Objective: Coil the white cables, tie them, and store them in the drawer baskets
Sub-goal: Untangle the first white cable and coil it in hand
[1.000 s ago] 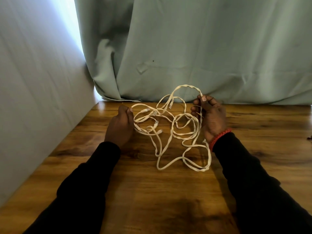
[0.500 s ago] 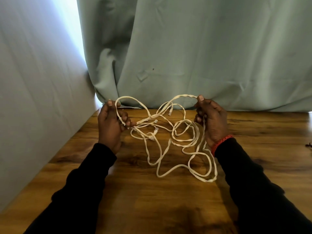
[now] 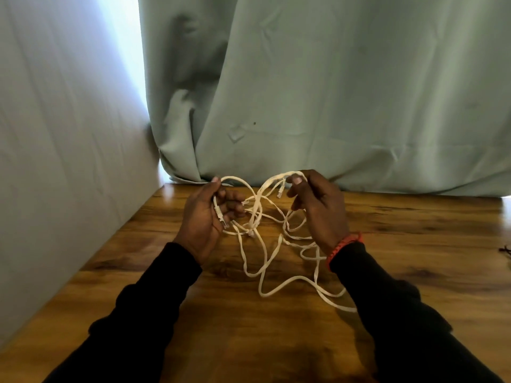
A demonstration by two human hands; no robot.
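Observation:
A tangle of white flat cables (image 3: 261,261) with small plugs hangs between my hands and trails onto the wooden table (image 3: 249,327). My left hand (image 3: 204,219) grips one cable end, its plug lying across the palm, with a loop arching up from the thumb. My right hand (image 3: 318,208) pinches another strand at the top between thumb and fingers, and more loops hang under its palm. Both hands are raised just above the table near the curtain. The lowest loops lie on the wood beside my right sleeve.
A pale green curtain (image 3: 331,106) hangs along the table's far edge. A grey-white wall (image 3: 55,161) borders the table on the left. A small dark object (image 3: 506,251) pokes in at the right edge. No drawer or basket is in view.
Both hands have lifted off the table and come closer together. My left hand has taken a plug end into its palm; the tangle has been drawn up and stretched.

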